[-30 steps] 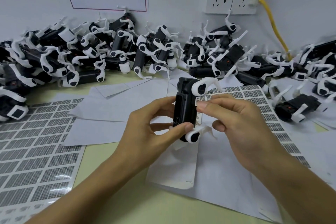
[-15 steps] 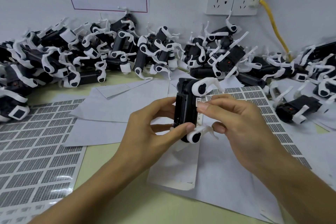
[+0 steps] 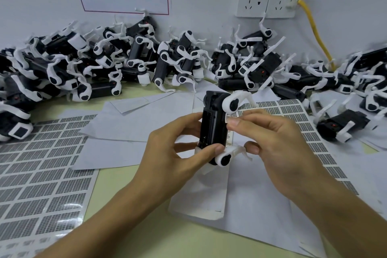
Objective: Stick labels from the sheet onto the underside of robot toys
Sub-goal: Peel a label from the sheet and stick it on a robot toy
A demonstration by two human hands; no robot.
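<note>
I'm seeing left hand (image 3: 173, 153) gripping black robot toy (image 3: 213, 128) upright above the surface (image 3: 129, 178), right hand (image 3: 278, 142) pinching a label (image 3: 228, 130) against its side, fingers curled.

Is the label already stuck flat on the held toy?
Not yet: the label stands edge-on beside the toy, pinched by the right hand.

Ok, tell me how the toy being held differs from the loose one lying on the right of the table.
The held robot toy is upright, gripped by the left hand, while the right hand pinches a label at its side; the loose robot toy lies on its side on white paper, untouched. The held one shows its black underside; the loose one shows a small red dot. Both are black with white legs.
</note>
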